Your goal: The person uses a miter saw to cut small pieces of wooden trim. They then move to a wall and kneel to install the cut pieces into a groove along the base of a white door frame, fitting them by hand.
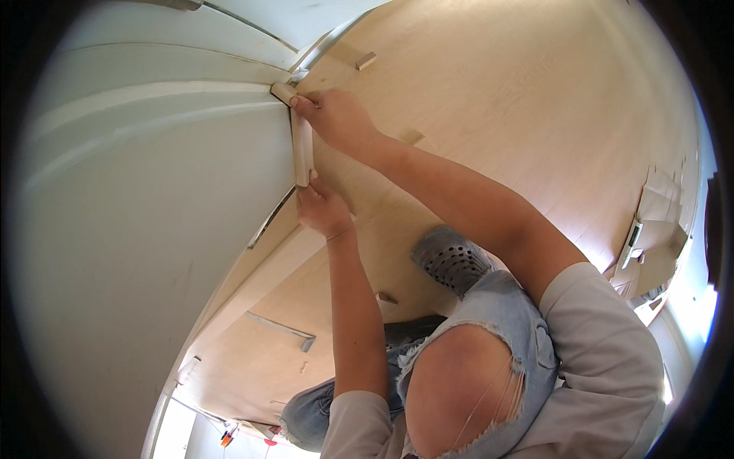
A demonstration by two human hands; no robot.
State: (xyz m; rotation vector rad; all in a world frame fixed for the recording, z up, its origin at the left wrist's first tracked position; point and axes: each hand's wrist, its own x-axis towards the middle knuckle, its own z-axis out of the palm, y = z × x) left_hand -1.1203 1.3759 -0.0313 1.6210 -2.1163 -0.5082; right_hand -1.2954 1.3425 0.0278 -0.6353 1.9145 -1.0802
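Note:
A short, pale wooden trim piece [303,149] lies against the bottom edge of the white wall panel [176,176]. At its far end, a smaller wooden piece [284,92] meets it at an angle. My right hand [334,118] pinches the trim where these two pieces meet, thumb on top. Fingers of my left hand [324,206] close round the near end of the trim. A dark gap runs under the panel just beside my left hand. Whether the two wooden pieces are joined cannot be made out.
A long pale board [264,268] runs along the panel toward me. On the plywood floor [520,84] are a metal square [283,327] and small wood offcuts, including a block [366,60] beyond my right hand. Brown paper [659,200] lies at the right.

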